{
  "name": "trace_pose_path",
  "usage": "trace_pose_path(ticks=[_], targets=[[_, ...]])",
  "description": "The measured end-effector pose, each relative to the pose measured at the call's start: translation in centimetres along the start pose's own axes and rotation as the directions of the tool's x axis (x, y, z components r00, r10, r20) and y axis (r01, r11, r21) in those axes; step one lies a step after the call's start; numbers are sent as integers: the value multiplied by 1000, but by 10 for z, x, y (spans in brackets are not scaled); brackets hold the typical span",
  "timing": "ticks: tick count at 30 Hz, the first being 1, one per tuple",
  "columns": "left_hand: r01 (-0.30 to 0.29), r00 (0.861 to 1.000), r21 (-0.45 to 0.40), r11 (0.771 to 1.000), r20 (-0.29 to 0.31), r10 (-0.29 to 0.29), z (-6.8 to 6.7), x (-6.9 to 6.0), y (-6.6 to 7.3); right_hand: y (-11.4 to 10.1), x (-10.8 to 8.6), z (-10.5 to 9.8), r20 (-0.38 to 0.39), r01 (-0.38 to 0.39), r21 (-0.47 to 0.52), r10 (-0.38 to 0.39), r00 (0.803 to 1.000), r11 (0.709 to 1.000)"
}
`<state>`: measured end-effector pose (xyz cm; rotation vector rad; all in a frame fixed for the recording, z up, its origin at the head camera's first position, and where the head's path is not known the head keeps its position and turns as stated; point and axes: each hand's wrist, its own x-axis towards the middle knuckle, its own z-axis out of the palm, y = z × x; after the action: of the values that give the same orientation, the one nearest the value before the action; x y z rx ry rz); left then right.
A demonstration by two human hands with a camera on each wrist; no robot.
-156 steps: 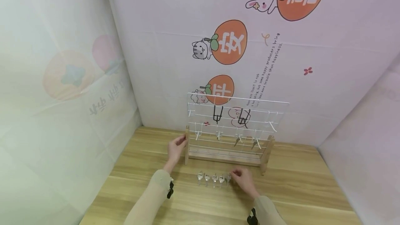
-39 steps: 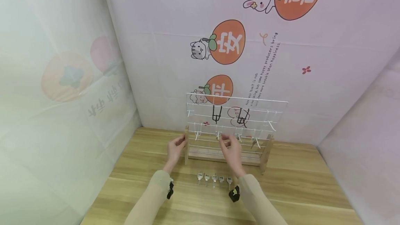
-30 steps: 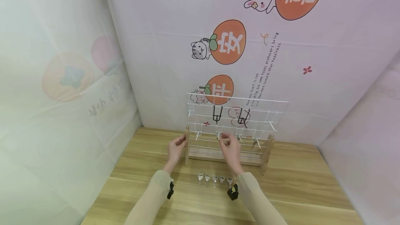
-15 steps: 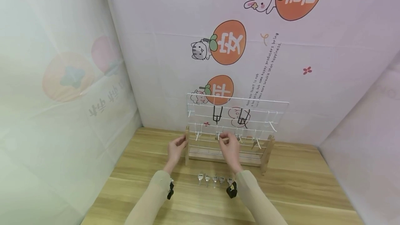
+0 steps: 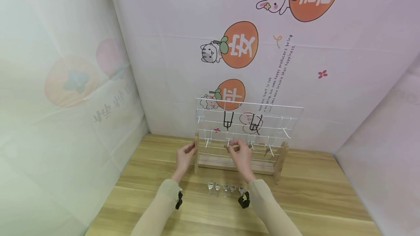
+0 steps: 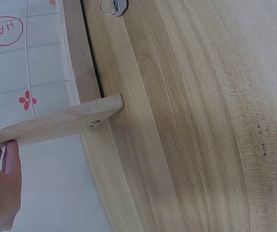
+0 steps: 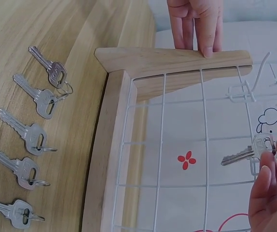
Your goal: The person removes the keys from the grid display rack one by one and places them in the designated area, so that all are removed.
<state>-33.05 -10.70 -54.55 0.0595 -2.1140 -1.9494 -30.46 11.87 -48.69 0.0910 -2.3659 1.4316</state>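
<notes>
A wire grid rack (image 5: 249, 106) with wooden sides stands on the table. My left hand (image 5: 184, 157) holds its left wooden side post (image 6: 56, 118), fingertips against the wood. My right hand (image 5: 241, 157) is in front of the grid at a white hook (image 5: 228, 142). In the right wrist view, my right hand (image 7: 273, 193) pinches a silver key (image 7: 239, 155) by its head, blade pointing away from the fingers. The fingers partly cover the hook there, so I cannot tell whether the key's ring is on it. Another key (image 5: 267, 151) hangs from the hook at right.
Several silver keys with rings, one of them a key (image 7: 20, 166), lie in a row on the wooden table (image 5: 311, 192) before the rack. Other white hooks (image 5: 208, 142) and black hooks (image 5: 228, 121) are on the grid. Printed cloth walls (image 5: 170, 65) stand behind and beside.
My right hand has moved from the right end of the key row up to the hook. During the last second it shifts only slightly. My left hand stays on the post.
</notes>
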Motion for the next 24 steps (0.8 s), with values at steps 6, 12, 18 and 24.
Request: trace_pose_path(ticks=[6, 12, 18, 24], targets=[[-4, 1000, 2, 1000, 3, 4, -1, -1, 1, 2, -1, -1, 13, 4, -7, -4, 1000, 1000], [-2, 1000, -4, 1000, 0, 2, 0, -1, 0, 3, -2, -2, 7, 44, -14, -44, 999, 999], [-10, 1000, -10, 1000, 1, 10, 0, -1, 0, 2, -4, -5, 13, 79, -41, -78, 997, 996], [-3, 1000, -13, 1000, 6, 3, -1, -1, 1, 0, -8, -9, 32, 98, -31, -97, 995, 995]])
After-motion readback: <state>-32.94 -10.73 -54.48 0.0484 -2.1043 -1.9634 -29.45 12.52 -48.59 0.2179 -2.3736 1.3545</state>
